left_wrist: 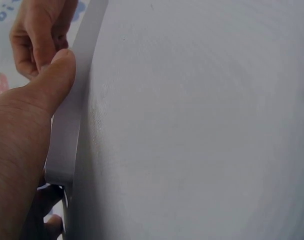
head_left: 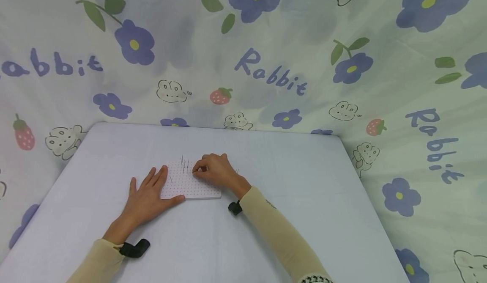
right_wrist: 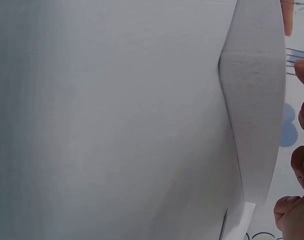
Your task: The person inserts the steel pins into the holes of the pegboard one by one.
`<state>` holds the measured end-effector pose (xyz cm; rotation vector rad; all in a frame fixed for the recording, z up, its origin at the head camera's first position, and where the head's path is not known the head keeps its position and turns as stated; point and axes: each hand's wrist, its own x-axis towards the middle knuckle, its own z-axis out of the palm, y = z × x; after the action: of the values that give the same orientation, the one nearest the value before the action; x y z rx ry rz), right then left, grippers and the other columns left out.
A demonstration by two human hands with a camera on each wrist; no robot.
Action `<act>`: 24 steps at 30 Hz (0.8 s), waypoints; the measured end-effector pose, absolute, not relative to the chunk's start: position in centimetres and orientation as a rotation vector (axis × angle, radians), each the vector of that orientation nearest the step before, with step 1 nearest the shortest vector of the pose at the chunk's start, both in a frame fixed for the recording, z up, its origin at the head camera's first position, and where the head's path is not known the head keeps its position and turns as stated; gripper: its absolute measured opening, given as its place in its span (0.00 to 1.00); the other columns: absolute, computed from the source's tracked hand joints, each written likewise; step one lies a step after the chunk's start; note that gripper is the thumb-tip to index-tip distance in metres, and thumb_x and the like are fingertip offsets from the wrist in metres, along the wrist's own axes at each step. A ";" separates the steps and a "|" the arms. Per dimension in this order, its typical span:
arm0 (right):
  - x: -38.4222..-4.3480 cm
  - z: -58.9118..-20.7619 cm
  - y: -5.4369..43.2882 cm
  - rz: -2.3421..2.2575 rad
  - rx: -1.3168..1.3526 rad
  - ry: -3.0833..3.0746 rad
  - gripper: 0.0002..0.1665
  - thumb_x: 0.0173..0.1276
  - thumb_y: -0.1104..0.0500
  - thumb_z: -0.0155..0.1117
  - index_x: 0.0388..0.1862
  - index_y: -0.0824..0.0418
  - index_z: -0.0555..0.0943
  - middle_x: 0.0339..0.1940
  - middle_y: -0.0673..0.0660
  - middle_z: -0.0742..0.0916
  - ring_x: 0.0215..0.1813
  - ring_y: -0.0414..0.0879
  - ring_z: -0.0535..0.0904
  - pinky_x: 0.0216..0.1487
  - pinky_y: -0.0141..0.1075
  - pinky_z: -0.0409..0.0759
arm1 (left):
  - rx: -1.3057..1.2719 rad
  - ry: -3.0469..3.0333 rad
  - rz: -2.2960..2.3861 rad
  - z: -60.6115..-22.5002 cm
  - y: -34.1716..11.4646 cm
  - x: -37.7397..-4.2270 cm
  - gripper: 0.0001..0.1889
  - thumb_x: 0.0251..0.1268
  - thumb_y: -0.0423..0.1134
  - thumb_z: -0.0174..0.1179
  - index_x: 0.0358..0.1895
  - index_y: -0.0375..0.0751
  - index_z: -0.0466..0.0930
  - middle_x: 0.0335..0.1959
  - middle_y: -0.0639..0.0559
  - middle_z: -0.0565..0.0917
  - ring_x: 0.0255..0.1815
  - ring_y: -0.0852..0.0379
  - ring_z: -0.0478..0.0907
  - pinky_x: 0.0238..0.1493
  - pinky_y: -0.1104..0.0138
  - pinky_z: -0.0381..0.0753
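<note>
A white pegboard [head_left: 190, 190] with rows of small holes lies on the table. Several thin needles [head_left: 184, 164] stand upright near its back edge, and one leaning needle [head_left: 171, 179] is farther left. My left hand [head_left: 148, 194] rests with spread fingers along the board's left side, its thumb against the front edge. Over the board's back right part, my right hand [head_left: 214, 168] pinches a needle between thumb and forefinger, the needle mostly hidden by the fingertips. Needles also show beside the right fingertips in the right wrist view.
More loose needles [head_left: 237, 171] lie right of the board, behind the right wrist. In the right wrist view one needle [right_wrist: 223, 224] is on the white table [right_wrist: 116, 125] by the board's corner. A printed cloth [head_left: 182, 63] hangs behind the table.
</note>
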<state>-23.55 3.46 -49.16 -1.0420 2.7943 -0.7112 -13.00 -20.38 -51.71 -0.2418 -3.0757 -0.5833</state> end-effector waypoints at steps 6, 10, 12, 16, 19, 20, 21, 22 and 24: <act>-23.6 -49.1 3.4 -0.707 -1.036 2.794 0.03 0.68 0.46 0.69 0.39 0.36 0.88 0.25 0.36 0.78 0.32 0.33 0.72 0.41 0.38 0.63 | -0.224 -3.085 -0.577 -51.9 -20.4 -13.1 0.64 0.52 0.80 0.56 0.81 0.35 0.47 0.79 0.34 0.56 0.81 0.34 0.47 0.69 0.27 0.29; -23.5 -49.1 3.4 -0.681 -1.027 2.811 0.04 0.68 0.45 0.69 0.40 0.36 0.89 0.25 0.36 0.78 0.32 0.33 0.72 0.40 0.38 0.63 | -0.222 -3.094 -0.575 -51.9 -20.3 -13.1 0.64 0.52 0.81 0.56 0.81 0.35 0.47 0.79 0.34 0.56 0.81 0.33 0.47 0.69 0.27 0.28; -23.4 -49.2 3.5 -0.662 -1.012 2.815 0.06 0.69 0.44 0.68 0.42 0.35 0.89 0.25 0.35 0.78 0.32 0.33 0.72 0.40 0.37 0.63 | -0.228 -3.094 -0.575 -51.9 -20.3 -13.1 0.65 0.53 0.81 0.55 0.81 0.35 0.46 0.79 0.34 0.56 0.81 0.33 0.47 0.68 0.27 0.28; -23.3 -49.0 3.9 -0.664 -0.949 2.807 0.10 0.69 0.43 0.68 0.48 0.34 0.88 0.26 0.35 0.79 0.33 0.34 0.72 0.42 0.38 0.63 | -0.235 -3.096 -0.582 -51.7 -20.3 -13.0 0.65 0.53 0.81 0.54 0.81 0.34 0.45 0.79 0.33 0.55 0.80 0.32 0.46 0.68 0.26 0.27; -23.3 -48.5 4.6 -0.672 -0.912 2.813 0.13 0.69 0.43 0.68 0.52 0.34 0.87 0.26 0.37 0.78 0.34 0.35 0.72 0.42 0.40 0.62 | -0.231 -3.098 -0.587 -51.6 -20.2 -13.0 0.65 0.53 0.81 0.54 0.81 0.35 0.45 0.79 0.33 0.55 0.81 0.32 0.46 0.68 0.27 0.27; -23.4 -48.3 4.9 -0.667 -0.904 2.821 0.14 0.69 0.42 0.68 0.53 0.34 0.87 0.26 0.38 0.78 0.34 0.35 0.72 0.42 0.40 0.62 | -0.230 -3.097 -0.586 -51.6 -20.2 -13.0 0.65 0.53 0.81 0.54 0.81 0.35 0.45 0.79 0.33 0.55 0.80 0.32 0.46 0.68 0.27 0.27; -23.5 -48.1 5.2 -0.663 -0.896 2.829 0.14 0.69 0.42 0.68 0.53 0.35 0.87 0.26 0.38 0.78 0.34 0.35 0.71 0.42 0.40 0.62 | -0.229 -3.097 -0.584 -51.6 -20.2 -13.0 0.65 0.53 0.81 0.54 0.81 0.35 0.45 0.79 0.33 0.55 0.80 0.32 0.46 0.68 0.27 0.27; -23.5 -47.8 5.6 -0.660 -0.891 2.838 0.15 0.69 0.42 0.68 0.53 0.36 0.87 0.26 0.38 0.77 0.34 0.35 0.71 0.42 0.41 0.61 | -0.229 -3.097 -0.584 -51.6 -20.2 -13.0 0.65 0.53 0.81 0.54 0.81 0.35 0.45 0.79 0.32 0.55 0.80 0.32 0.46 0.68 0.27 0.27; -23.7 -47.4 6.4 -0.672 -0.881 2.854 0.15 0.69 0.43 0.68 0.53 0.38 0.87 0.25 0.39 0.77 0.34 0.36 0.71 0.42 0.41 0.61 | -0.227 -3.096 -0.583 -51.6 -20.2 -13.0 0.65 0.53 0.81 0.54 0.81 0.35 0.45 0.79 0.32 0.55 0.81 0.32 0.45 0.68 0.27 0.27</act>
<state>-23.69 6.40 -47.35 -0.8813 2.8540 -0.6724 -13.02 -20.24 -51.62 -0.2269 -3.0957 -0.5828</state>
